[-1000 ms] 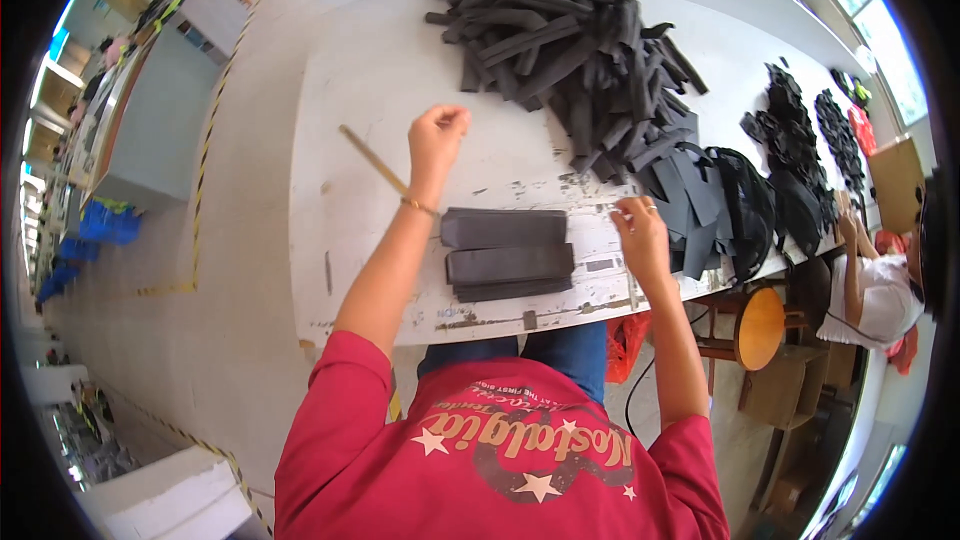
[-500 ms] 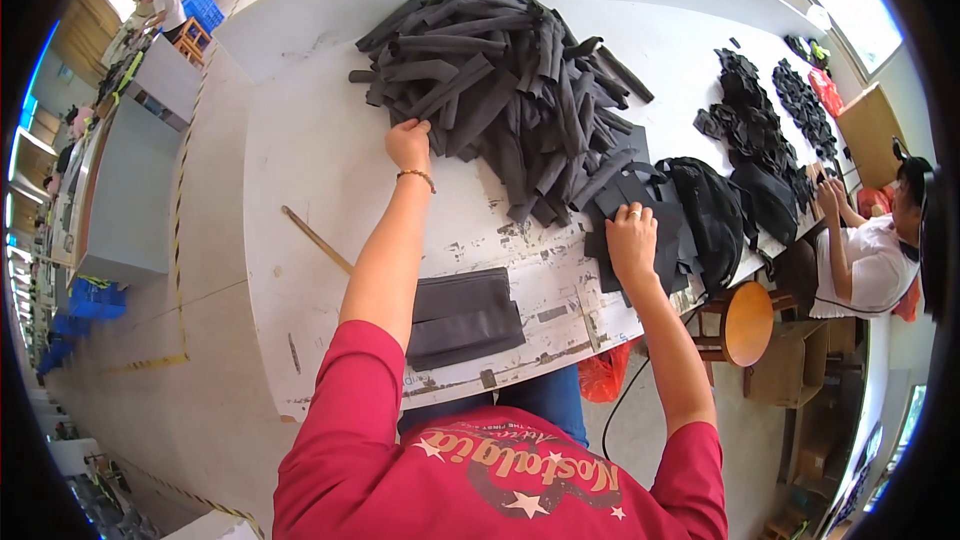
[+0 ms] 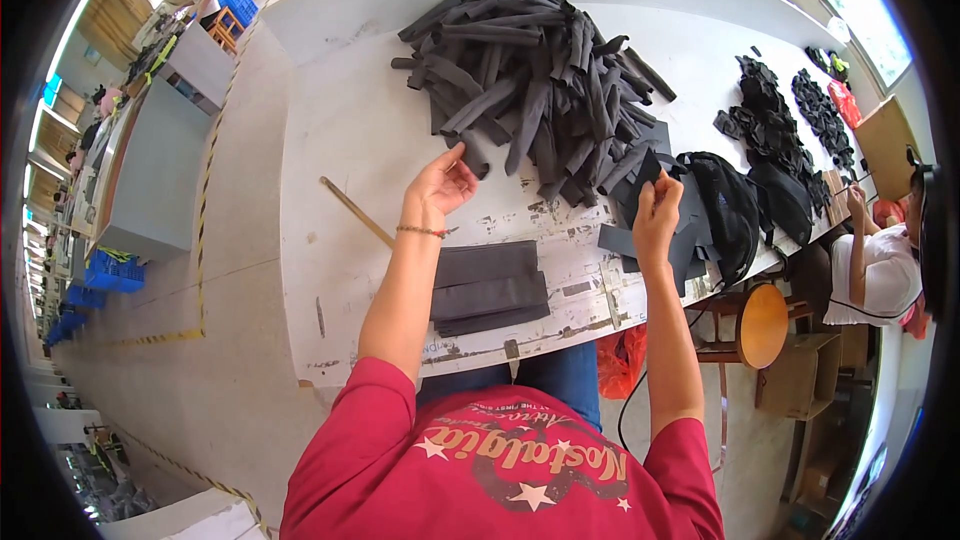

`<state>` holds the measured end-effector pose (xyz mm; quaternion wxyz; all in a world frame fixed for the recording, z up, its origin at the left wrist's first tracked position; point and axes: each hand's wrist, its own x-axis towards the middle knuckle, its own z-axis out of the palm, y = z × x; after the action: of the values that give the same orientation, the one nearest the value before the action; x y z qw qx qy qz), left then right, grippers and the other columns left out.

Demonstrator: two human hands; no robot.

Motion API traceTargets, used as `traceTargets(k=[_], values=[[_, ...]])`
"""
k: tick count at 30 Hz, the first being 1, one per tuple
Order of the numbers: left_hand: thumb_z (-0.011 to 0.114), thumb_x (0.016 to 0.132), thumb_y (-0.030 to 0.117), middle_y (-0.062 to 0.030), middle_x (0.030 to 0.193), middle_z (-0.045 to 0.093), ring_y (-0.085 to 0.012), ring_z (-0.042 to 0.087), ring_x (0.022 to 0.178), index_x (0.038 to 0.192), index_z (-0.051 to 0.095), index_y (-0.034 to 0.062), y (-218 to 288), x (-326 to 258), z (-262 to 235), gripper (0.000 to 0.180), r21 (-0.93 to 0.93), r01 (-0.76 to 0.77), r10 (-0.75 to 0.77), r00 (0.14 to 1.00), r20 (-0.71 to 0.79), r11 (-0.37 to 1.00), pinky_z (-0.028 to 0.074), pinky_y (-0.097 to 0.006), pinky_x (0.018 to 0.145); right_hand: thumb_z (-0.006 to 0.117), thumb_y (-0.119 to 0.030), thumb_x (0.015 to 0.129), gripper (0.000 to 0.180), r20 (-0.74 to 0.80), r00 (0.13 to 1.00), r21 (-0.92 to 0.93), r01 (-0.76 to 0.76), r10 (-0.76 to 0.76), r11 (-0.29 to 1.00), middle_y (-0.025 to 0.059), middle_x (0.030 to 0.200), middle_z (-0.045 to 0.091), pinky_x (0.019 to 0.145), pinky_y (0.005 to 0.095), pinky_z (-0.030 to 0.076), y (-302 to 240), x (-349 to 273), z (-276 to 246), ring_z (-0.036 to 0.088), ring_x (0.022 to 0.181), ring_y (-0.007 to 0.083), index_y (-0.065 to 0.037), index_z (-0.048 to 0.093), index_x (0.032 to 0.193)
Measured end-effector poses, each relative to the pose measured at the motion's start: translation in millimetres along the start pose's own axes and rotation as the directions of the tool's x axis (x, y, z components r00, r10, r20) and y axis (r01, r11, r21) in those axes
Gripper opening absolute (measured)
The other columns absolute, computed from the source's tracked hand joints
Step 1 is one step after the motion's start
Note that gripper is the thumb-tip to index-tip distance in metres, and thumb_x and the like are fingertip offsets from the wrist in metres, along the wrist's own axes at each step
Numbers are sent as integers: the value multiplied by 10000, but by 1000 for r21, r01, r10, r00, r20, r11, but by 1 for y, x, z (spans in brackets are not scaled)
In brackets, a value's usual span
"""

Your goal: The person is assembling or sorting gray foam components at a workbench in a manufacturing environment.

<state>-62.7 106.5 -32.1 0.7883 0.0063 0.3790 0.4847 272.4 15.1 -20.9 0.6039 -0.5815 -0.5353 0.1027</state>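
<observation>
Black piece (image 3: 650,164) pinched in right hand (image 3: 658,210); left hand (image 3: 441,184) half-curled, hold unclear; neat stack (image 3: 490,285) nearer, unstacked heap (image 3: 540,70) beyond.

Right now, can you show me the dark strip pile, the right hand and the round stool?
Dark strip pile (image 3: 540,90): head view, its middle.
Right hand (image 3: 660,210): head view, its middle.
Round stool (image 3: 762,326): head view, seat.

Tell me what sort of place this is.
Probably a sewing or bag-making workshop: a heap of dark, fabric-like strips lies on a large white worktable, what looks like a black backpack sits nearby, and yellow tape marks the floor.
</observation>
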Motion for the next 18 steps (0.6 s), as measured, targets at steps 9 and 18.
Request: traceTargets(k=[9,18], values=[[676,883,65,-166,931,686,-278,685,930,970,604,-35,-20,-62,14,151,88,-313,294,940,174,946,603,-399,834,762,-79,771,331,518,843,-21,184,-147,983,115,867,471,749,323,424,-91,-20,12,478,793,266,-12,459,885],[703,847,9,-167,962,655,-267,668,951,938,583,-41,-45,-89,25,159,-149,-148,176,964,199,978,591,-440,878,845,-77,635,364,499,851,7,186,-164,983,108,966,584,805,337,466,-133,-65,5,575,900,269,-25,600,899]])
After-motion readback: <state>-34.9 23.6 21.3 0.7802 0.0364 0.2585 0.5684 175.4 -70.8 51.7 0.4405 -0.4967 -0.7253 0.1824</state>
